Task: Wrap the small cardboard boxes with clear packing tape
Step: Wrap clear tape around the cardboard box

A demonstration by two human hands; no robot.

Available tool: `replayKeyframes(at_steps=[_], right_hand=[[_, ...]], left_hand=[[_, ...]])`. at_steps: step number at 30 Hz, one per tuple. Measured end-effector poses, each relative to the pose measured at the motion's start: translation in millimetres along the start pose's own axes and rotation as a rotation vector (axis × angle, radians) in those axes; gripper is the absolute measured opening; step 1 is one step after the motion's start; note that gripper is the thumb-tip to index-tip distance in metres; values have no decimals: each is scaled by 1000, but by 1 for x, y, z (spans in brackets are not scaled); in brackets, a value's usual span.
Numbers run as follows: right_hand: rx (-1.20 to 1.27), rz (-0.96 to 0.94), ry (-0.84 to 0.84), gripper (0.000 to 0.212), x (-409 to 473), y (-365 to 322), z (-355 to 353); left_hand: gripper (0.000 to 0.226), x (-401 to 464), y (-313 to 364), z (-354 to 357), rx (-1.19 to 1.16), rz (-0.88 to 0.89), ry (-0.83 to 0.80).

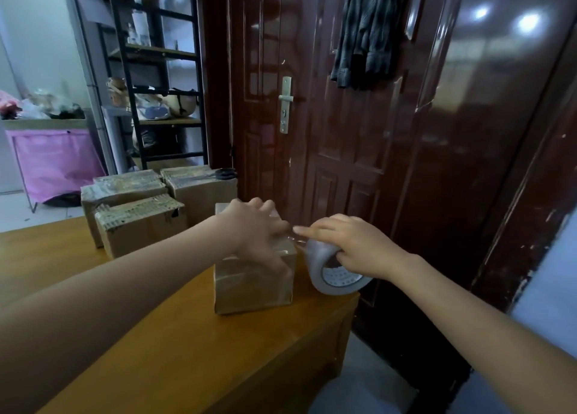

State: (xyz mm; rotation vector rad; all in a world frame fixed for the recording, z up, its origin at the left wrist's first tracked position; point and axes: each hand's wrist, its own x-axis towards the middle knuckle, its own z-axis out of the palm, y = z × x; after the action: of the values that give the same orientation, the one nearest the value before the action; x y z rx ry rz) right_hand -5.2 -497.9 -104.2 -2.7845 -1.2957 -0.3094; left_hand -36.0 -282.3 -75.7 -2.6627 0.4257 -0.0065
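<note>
Left hand (259, 229) flat atop cardboard box (253, 285), right hand (352, 245) gripping tape roll (331, 270).

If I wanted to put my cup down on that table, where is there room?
The bare wood of the table in front of the box, between the two arms, is widest. The near left corner is free too. The far edge is crowded with stacked boxes; the right edge holds the tape roll.

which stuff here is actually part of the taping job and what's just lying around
Part of the job:
- box being taped, under the left hand
- tape roll, gripped by the right hand
- stacked boxes
- scissors on the stack

Just lying about:
- shelf rack
- pink bin
- hanging shirt
</note>
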Motion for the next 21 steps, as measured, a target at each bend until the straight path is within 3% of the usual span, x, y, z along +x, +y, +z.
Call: replayKeyframes(at_steps=[4, 8, 16, 21], right_hand=[[218, 135, 113, 89, -18, 16, 12], [176, 137, 96, 83, -26, 23, 4], [222, 27, 515, 65, 35, -7, -65], [663, -26, 681, 54, 68, -42, -28]], left_hand=[[100, -4, -12, 21, -414, 68, 56], [101, -7, -14, 29, -507, 74, 195], [79, -28, -16, 77, -1128, -96, 793], [78, -34, -10, 127, -1203, -107, 967]])
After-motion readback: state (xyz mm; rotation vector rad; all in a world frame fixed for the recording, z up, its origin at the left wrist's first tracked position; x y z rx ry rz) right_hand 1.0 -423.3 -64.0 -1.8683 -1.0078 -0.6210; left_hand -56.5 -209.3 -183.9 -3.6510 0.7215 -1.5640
